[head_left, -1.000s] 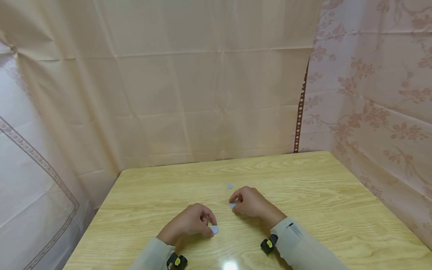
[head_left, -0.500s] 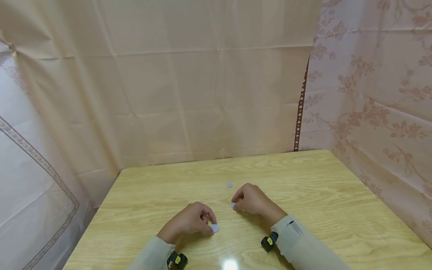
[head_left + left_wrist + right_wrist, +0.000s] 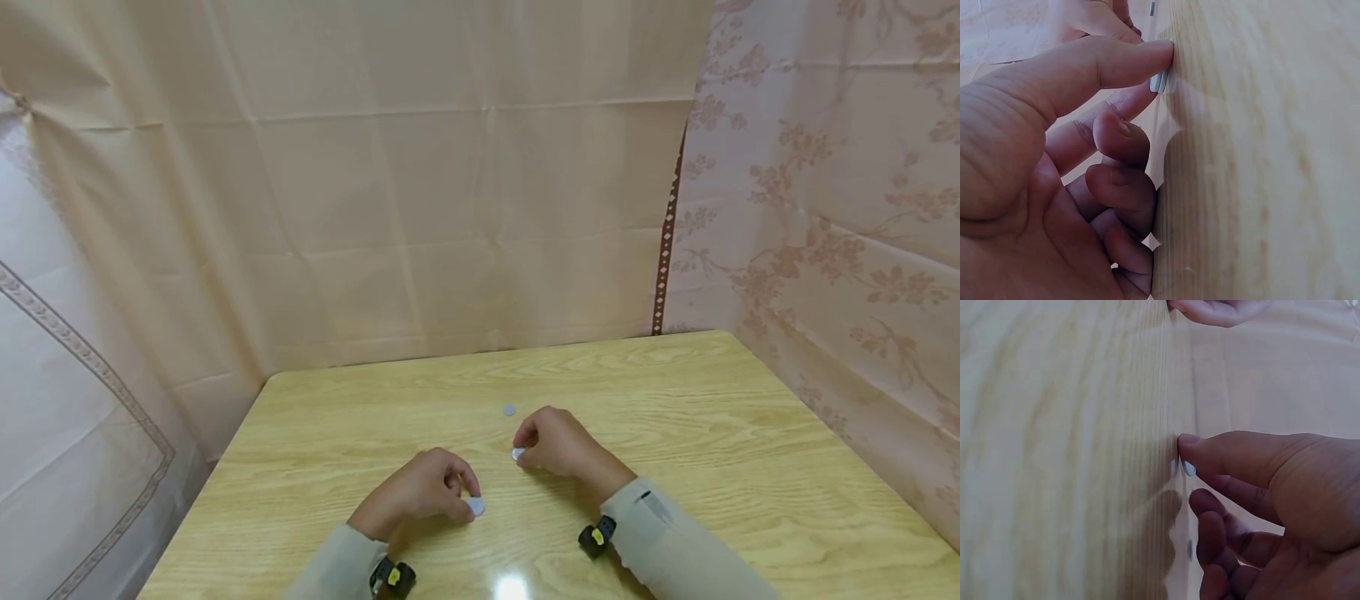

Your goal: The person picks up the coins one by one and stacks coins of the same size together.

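Note:
My left hand (image 3: 429, 488) holds a small round white disc (image 3: 476, 507) at the tabletop between thumb and index finger. In the left wrist view the disc (image 3: 1159, 82) shows edge-on under the thumb tip, with layered edges, and the other fingers curl in. Farther forward and to the right, my right hand (image 3: 556, 443) pinches another small white disc (image 3: 517, 454) by its edge. The right wrist view has this disc (image 3: 1189, 468) tilted just below the thumb tip, close to the wood. A third disc (image 3: 509, 410) lies flat beyond the right hand.
The table (image 3: 360, 417) has a light wood grain and rounded far corners. Beige cloth (image 3: 465, 208) hangs behind it, and floral cloth (image 3: 840, 208) covers the right side. Black cameras are strapped to both wrists. A light glares off the near tabletop.
My right hand has shifted slightly to the right and forward with its disc, which now shows tilted rather than flat. The left hand and the far disc stay put.

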`<state>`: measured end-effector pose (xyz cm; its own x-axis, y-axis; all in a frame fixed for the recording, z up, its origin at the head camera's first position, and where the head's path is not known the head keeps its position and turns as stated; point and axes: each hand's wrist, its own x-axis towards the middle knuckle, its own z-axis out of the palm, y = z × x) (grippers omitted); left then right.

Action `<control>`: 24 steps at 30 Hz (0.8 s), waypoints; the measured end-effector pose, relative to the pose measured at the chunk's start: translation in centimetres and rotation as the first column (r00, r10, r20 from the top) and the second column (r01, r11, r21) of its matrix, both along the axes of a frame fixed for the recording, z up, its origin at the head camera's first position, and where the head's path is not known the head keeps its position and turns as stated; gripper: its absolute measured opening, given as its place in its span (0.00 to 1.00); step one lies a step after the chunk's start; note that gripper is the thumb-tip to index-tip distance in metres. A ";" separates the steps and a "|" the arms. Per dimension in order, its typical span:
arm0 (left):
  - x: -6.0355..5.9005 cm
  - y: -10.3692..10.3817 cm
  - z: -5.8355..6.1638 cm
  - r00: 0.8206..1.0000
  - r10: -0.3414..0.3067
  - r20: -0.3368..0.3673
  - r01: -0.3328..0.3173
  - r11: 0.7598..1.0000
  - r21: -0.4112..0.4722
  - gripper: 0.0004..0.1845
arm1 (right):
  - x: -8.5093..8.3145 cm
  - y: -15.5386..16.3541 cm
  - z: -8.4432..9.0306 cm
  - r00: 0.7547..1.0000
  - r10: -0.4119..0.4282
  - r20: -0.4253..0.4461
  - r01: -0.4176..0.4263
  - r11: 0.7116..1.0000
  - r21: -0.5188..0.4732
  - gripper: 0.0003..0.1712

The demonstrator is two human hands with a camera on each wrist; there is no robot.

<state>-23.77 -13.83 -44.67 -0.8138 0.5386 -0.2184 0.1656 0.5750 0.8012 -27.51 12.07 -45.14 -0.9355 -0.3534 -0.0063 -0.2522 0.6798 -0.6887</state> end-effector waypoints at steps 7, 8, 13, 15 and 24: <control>0.0 0.0 -0.1 1.000 -0.011 -0.019 0.011 1.000 0.010 0.10 | 0.4 -0.3 0.2 0.997 0.031 -0.072 -0.028 0.998 0.048 0.07; 0.0 0.0 -0.1 1.000 -0.012 -0.022 0.013 1.000 0.009 0.10 | 0.5 -0.3 0.2 0.996 0.034 -0.079 -0.030 0.998 0.051 0.07; 0.0 0.0 0.0 0.999 -0.016 -0.032 0.016 1.000 0.000 0.10 | 0.6 -0.3 0.2 0.994 0.045 -0.096 -0.038 0.997 0.070 0.07; 0.0 0.0 0.0 0.999 -0.017 -0.034 0.017 1.000 -0.004 0.10 | 0.6 -0.3 0.2 0.994 0.055 -0.097 -0.048 0.996 0.074 0.07; 0.0 -0.1 0.0 1.000 -0.012 -0.016 0.012 1.000 0.001 0.10 | 0.6 -0.2 0.2 0.994 0.081 -0.077 -0.079 0.996 0.036 0.07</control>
<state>-23.76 -13.89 -44.71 -0.8105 0.5488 -0.2049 0.1856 0.5723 0.7988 -26.92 11.86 -44.95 -0.9022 -0.4281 0.0531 -0.3590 0.6769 -0.6426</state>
